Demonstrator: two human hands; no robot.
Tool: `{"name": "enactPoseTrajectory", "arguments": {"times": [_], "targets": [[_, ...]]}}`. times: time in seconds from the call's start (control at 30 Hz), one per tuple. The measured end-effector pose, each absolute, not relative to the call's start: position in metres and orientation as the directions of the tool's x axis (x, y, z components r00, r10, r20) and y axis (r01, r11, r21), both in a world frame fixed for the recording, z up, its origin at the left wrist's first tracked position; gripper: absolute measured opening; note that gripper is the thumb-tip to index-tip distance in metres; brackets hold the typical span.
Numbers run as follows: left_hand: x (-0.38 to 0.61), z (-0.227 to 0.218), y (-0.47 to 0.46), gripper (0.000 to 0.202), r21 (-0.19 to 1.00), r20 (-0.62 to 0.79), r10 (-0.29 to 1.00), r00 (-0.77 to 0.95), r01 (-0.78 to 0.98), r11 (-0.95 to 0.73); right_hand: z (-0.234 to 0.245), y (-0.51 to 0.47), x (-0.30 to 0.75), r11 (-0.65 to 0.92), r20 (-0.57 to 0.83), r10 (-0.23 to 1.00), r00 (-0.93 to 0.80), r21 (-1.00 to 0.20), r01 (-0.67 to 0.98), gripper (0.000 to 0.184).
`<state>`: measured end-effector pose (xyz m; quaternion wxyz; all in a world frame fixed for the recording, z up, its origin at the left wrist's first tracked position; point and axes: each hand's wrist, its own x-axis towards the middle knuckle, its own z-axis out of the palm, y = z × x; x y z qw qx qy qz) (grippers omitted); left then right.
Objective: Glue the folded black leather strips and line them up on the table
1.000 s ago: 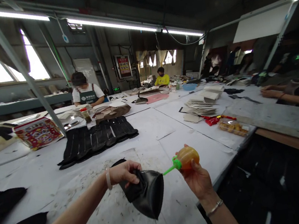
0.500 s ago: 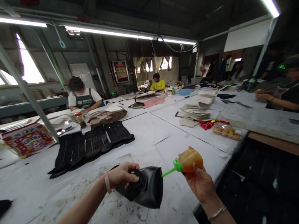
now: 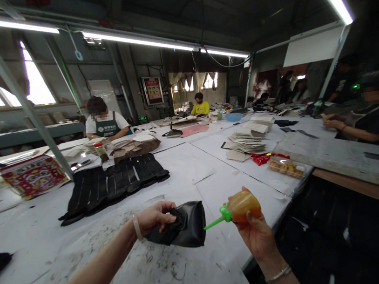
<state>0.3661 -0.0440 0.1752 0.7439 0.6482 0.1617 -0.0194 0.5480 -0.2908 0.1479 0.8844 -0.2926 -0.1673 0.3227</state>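
My left hand [image 3: 158, 218] pinches a black leather-like piece [image 3: 192, 226] by a bunched fold of cloth. The piece is held above the white tabletop, its smooth, curved end pointing right. In my right hand [image 3: 255, 234] is a squeeze bottle [image 3: 243, 206] of amber liquid with a long green nozzle. The bottle lies tilted on its side, and its nozzle tip is at the right edge of the black piece. Whether the tip touches the edge I cannot tell.
A row of black pieces [image 3: 114, 185] lies beyond my left hand. Stacked pale sheets [image 3: 247, 138] and a clear box of yellow food [image 3: 286, 167] are at the right. A metal post [image 3: 16, 91] rises at left beside a red patterned box [image 3: 34, 177]. Co-workers sit around the table.
The black piece has turned in my left hand, its lower corner rising. My right hand has shifted slightly right and down with the bottle, the nozzle tip now lower along the piece's edge.
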Motion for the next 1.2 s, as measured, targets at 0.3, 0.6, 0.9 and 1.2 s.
{"name": "enactPoseTrajectory", "arguments": {"times": [0.3, 0.6, 0.9, 1.2], "targets": [[0.370, 0.175, -0.044, 0.045, 0.960, -0.253, 0.258, 0.932, 0.209, 0.188, 0.146, -0.291, 0.542, 0.635, 0.100, 0.666, 0.739, -0.595, -0.492, 0.071], [0.378, 0.257, -0.055, 0.050, 0.949, -0.176, 0.521, 0.835, 0.284, -0.134, 0.151, -0.288, 0.538, 0.636, 0.021, 0.685, 0.728, -0.506, -0.583, 0.058], [0.352, 0.262, -0.078, 0.055, 0.908, -0.415, 0.470, 0.779, 0.392, 0.151, 0.156, -0.276, 0.547, 0.691, 0.026, 0.619, 0.785, -0.494, -0.528, 0.042], [0.354, 0.236, -0.087, 0.056, 0.934, -0.353, 0.469, 0.810, 0.279, 0.222, 0.157, -0.257, 0.551, 0.742, -0.033, 0.556, 0.831, -0.431, -0.514, 0.033]]}}
